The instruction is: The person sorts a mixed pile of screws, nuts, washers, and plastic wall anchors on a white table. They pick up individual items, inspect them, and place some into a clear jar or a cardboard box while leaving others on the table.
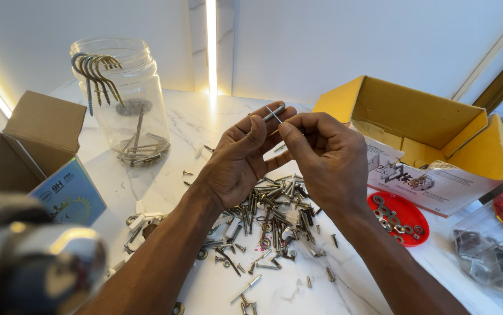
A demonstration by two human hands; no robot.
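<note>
Both hands are raised above a white marble-patterned table (298,291), close together and touching at the fingertips. The left hand (237,157) is closed, with a small silver screw (274,113) pinched between thumb and forefinger; the screw projects upward and to the right from the fingertips. The right hand (327,154) is also closed, its thumb and forefinger brought against the same screw from the right side; a thin pale sliver is seen at that contact point, but what it is cannot be told. Directly beneath the hands a loose pile of screws, nuts and washers (272,219) is spread on the table, with stray pieces scattered outward toward the near edge. A clear glass jar (124,96) is observed upright at the far left, several hook screws (95,73) hung over its rim and a few long nails lying in its bottom. An open brown cardboard box (27,146) is noted at the left edge. At the right, an open yellow cardboard box (432,122) is found, with a printed sheet (432,186) lying against it and a red lid (400,217) holding washers just in front. Clear plastic bags (487,254) lie at the far right.
</note>
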